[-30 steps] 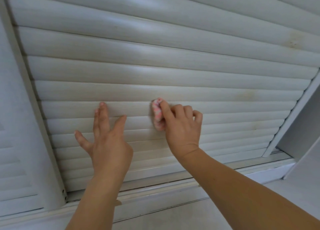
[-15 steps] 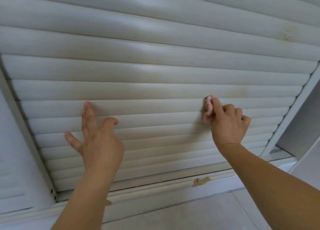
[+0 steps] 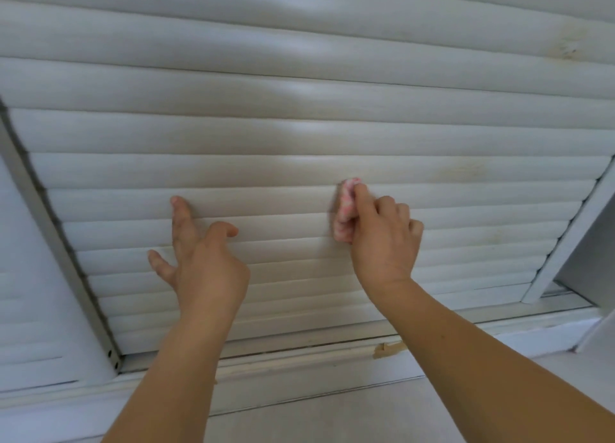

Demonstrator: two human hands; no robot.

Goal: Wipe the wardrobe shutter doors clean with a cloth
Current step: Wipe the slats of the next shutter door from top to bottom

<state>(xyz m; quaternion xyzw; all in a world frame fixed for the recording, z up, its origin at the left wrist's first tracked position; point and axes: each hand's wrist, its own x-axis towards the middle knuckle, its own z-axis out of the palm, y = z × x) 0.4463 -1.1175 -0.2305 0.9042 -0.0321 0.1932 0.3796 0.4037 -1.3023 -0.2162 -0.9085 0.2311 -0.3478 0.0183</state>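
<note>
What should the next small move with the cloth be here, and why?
Probably slide the pink cloth, gripped in the right hand, rightward along its slat toward the yellowish smudge one slat up, while the left hand rests flat on the shutter door.

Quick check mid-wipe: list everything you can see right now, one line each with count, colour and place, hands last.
shutter door: one, off-white slats, fills the middle and top of the view
yellowish stains: two patches, one at the upper right, one fainter at mid right on the slats
neighbouring door: one, white, at the left edge, partly in view
bottom track: one, white, along the foot of the shutter
chipped spot: one, tan, on the track below the right forearm
floor: pale, along the lower edge
cloth: one, pink and white, bunched against the slats right of centre
left hand: fingers straight, resting on the slats left of centre
right hand: grips the cloth, pressing it to the slats
</note>
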